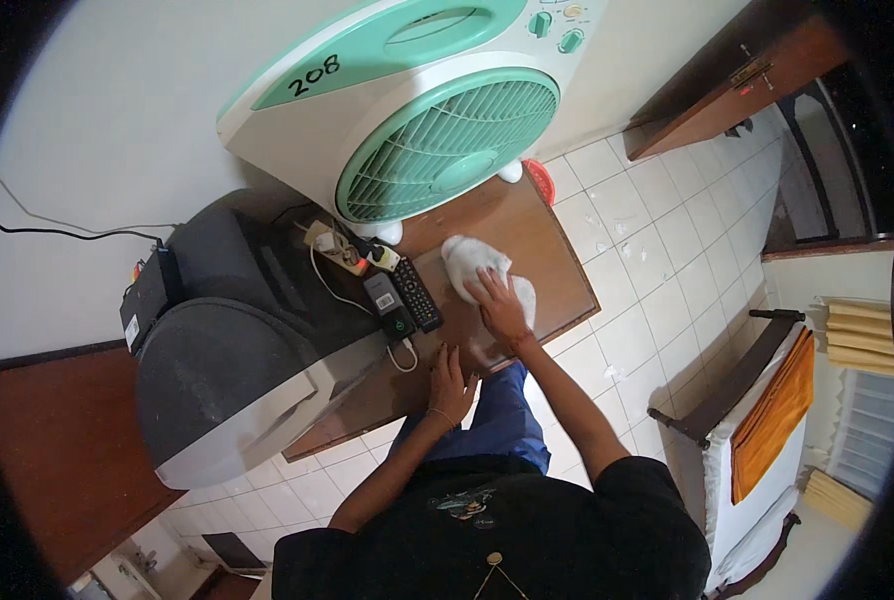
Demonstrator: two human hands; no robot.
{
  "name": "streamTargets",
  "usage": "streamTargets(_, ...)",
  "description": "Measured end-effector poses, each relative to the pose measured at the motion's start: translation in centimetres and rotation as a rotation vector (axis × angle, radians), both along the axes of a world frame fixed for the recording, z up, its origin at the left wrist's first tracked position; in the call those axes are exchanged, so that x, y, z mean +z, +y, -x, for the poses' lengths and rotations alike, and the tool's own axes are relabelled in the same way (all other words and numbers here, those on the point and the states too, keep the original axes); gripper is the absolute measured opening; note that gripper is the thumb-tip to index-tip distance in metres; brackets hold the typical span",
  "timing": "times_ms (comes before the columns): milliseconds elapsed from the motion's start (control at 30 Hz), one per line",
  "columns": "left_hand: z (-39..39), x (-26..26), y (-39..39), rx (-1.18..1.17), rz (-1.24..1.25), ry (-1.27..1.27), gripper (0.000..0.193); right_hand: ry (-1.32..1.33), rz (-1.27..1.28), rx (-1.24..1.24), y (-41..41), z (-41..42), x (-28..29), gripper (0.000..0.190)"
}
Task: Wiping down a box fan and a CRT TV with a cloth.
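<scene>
My right hand presses a bunched white cloth against the brown wooden tabletop, fingers over the cloth. Part of the cloth spreads out beneath the palm. At the table's near edge rests my left hand, holding nothing, its fingers a little apart. Beyond the left fingertips lie a black remote control and a dark handheld device with a label and a green light. A white cable is plugged into the device's near end.
A white and green box fan stands at the table's back. Left of the device sit a power strip with plugs and a bulky television with a black box on it. A bed stands right, across the tiled floor.
</scene>
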State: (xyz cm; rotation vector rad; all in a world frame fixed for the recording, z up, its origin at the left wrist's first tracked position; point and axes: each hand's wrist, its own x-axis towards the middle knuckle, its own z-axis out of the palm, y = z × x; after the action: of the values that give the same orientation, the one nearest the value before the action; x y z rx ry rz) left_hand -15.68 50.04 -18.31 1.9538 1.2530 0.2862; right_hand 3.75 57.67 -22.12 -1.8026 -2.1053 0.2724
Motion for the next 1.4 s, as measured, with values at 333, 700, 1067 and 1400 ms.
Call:
streamTargets(333, -1.9, 0.3, -0.4, 0.061, 0.010, 0.085, 0.065, -0.032, -0.104, -0.453, -1.3, -10.3, 0.1, 0.049)
streamTargets(700, 0.2, 3.3, -0.6, -0.225, 0.052, 0.197, 0.028, 0.124, 0.050, -0.164, -6.1, 5.7, 0.9, 0.048)
streamTargets(1067, 4.5, 2.5, -1.9, -0.323, -0.089, 0.193, 0.035, 0.167, 0.018, -0.252, -7.2, -6.3, 0.6, 0.051)
streamTargets(1400, 15.2, 1.6, -6.9, -0.026, -0.037, 0.334, 0.057, -0.011, -0.053, -0.801, -1.6, -9.5, -0.7, 0.052)
